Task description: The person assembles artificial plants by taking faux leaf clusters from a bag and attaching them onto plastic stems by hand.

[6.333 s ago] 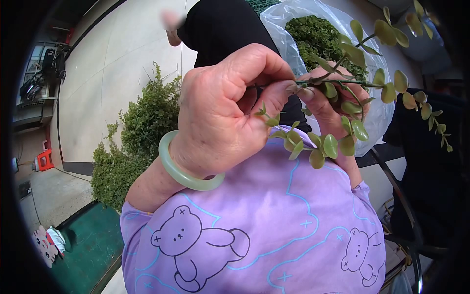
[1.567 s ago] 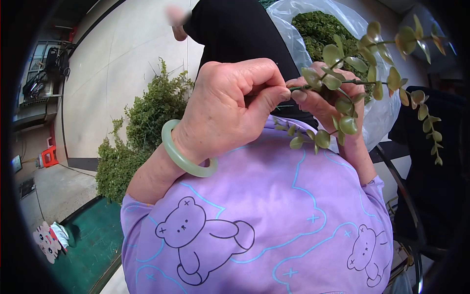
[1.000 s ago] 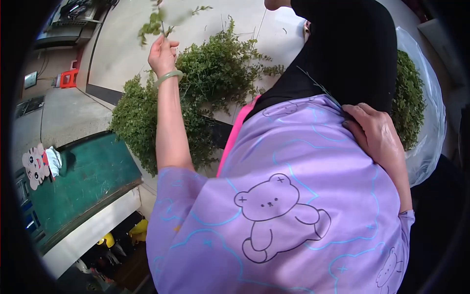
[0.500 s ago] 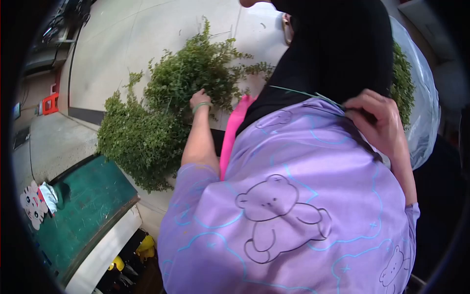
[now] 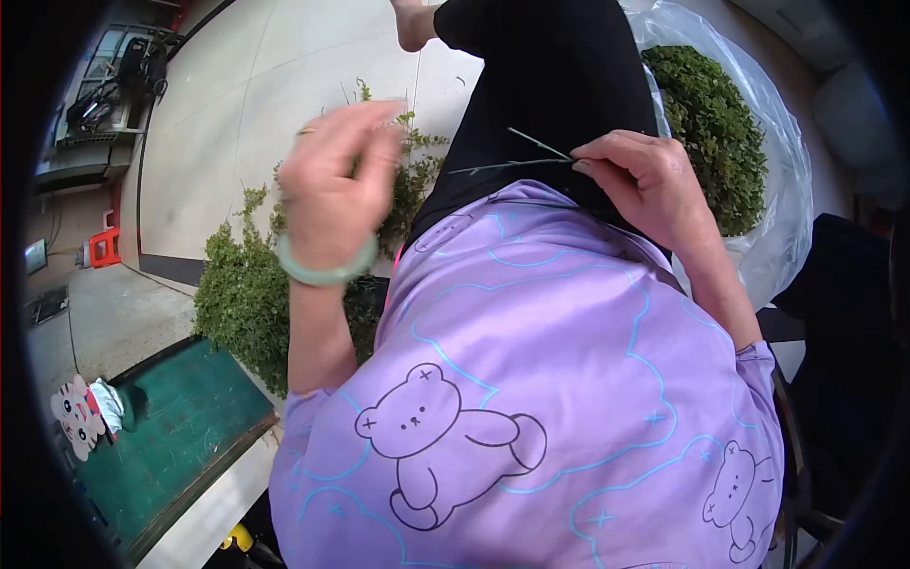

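Note:
My right hand [image 5: 654, 180] is closed in a pinch above my lap, holding the ends of thin green stems [image 5: 540, 145] that spread out to the left over the black trousers. My left hand [image 5: 336, 175], with a pale green bangle on its wrist, is raised in front of the pile of leafy cuttings [image 5: 245, 294]. Its thumb and fingers are drawn together, though motion blurs them. Leaves show beside the fingertips; whether they are held or lie behind is unclear.
At the right, a clear plastic bag [image 5: 791, 180] surrounds a mass of green leaves [image 5: 711, 133]. A green-topped table [image 5: 190, 417] stands at lower left, bearing a cartoon cat figure [image 5: 78, 417]. Farther back are a red stool [image 5: 104, 247] and the pale tiled floor [image 5: 227, 114].
My left hand has risen from the leafy pile toward the camera. My right hand has moved left, away from the waist, with the stems in its fingers. The view has shifted to the right.

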`<action>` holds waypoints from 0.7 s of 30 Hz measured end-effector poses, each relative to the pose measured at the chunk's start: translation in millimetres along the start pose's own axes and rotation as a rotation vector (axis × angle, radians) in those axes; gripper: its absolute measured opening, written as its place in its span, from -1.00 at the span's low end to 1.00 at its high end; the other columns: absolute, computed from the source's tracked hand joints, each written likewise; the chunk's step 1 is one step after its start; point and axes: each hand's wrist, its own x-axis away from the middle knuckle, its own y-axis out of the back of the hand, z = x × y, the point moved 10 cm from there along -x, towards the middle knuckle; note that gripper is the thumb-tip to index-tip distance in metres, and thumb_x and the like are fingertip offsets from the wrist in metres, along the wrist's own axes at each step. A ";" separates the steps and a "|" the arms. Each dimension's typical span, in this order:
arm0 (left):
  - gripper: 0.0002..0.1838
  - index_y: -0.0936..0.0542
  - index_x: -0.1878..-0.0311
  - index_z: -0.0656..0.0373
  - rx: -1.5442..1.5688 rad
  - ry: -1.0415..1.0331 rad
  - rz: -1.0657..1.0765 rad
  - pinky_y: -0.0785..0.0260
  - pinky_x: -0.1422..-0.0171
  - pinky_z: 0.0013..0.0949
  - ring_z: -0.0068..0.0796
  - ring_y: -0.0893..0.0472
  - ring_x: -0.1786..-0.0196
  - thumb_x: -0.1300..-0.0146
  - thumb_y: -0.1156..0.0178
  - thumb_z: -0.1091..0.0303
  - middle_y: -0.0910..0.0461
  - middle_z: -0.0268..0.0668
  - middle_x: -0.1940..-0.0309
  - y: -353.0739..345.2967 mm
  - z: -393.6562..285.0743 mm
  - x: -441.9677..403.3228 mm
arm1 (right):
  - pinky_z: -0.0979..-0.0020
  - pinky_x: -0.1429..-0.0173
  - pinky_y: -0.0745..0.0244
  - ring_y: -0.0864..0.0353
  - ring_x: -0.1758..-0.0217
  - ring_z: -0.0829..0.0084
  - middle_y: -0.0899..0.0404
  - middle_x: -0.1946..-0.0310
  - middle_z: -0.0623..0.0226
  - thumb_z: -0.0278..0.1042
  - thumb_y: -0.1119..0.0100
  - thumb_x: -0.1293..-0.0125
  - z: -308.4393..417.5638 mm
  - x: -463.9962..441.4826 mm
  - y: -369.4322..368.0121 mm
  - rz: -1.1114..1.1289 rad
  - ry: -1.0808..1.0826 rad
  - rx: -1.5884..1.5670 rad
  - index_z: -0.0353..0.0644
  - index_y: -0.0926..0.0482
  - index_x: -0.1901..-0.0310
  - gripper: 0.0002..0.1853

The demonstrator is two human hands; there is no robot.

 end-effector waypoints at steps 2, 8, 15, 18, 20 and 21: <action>-0.82 -0.63 0.18 0.24 0.011 -0.185 0.205 -0.40 0.18 -0.52 -0.54 -0.60 0.26 -0.13 -0.22 0.47 -0.65 -0.29 0.32 -29.1 -48.1 -6.9 | 0.55 0.52 -0.39 -0.54 0.60 0.51 -0.56 0.55 0.29 -0.61 -0.17 -0.09 -2.4 3.2 6.6 -0.057 -0.041 -0.079 -0.30 -0.59 0.32 -0.90; -0.83 -0.59 0.21 0.33 0.915 0.653 0.529 -0.31 0.48 -0.65 -0.67 -0.50 0.55 -0.22 -0.15 0.43 -0.59 -0.29 0.53 -100.1 15.7 38.1 | 0.44 0.41 -0.47 -0.59 0.52 0.31 -0.58 0.50 0.19 -0.53 -0.22 -0.07 -26.2 23.0 11.5 -0.175 -0.179 -0.261 -0.27 -0.59 0.36 -0.93; -0.84 -0.55 0.30 0.18 1.587 0.778 -0.022 -0.30 0.43 -0.50 -0.61 -0.47 0.49 -0.17 -0.24 0.31 -0.54 -0.33 0.50 -101.4 32.0 28.8 | 0.40 0.38 -0.48 -0.60 0.47 0.26 -0.58 0.50 0.17 -0.51 -0.21 -0.05 -15.8 16.8 12.1 -0.179 -0.058 -0.374 -0.28 -0.57 0.37 -0.91; -0.86 -0.57 0.28 0.15 1.616 0.702 -0.167 -0.27 0.39 -0.49 -0.60 -0.46 0.46 -0.16 -0.24 0.31 -0.53 -0.36 0.48 -89.9 49.0 14.1 | 0.37 0.31 -0.50 -0.60 0.44 0.20 -0.58 0.46 0.13 -0.47 -0.21 -0.06 -12.3 22.3 6.0 -0.101 0.024 -0.342 -0.29 -0.57 0.35 -0.89; -0.89 -0.59 0.25 0.17 1.336 0.532 -0.374 -0.37 0.31 -0.47 -0.55 -0.52 0.37 -0.19 -0.19 0.37 -0.57 -0.30 0.34 -38.5 69.2 -7.2 | 0.38 0.25 -0.51 -0.62 0.39 0.28 -0.61 0.41 0.16 -0.44 -0.21 -0.08 -16.6 29.2 20.6 -0.112 0.048 -0.305 -0.30 -0.58 0.30 -0.84; -0.86 -0.59 0.19 0.18 1.243 0.398 -0.355 -0.43 0.27 -0.43 -0.49 -0.56 0.32 -0.22 -0.16 0.36 -0.58 -0.25 0.25 -12.9 70.4 -20.0 | 0.39 0.24 -0.52 -0.62 0.37 0.31 -0.61 0.40 0.18 -0.43 -0.21 -0.08 -27.8 30.5 41.4 -0.154 0.003 -0.326 -0.29 -0.59 0.28 -0.83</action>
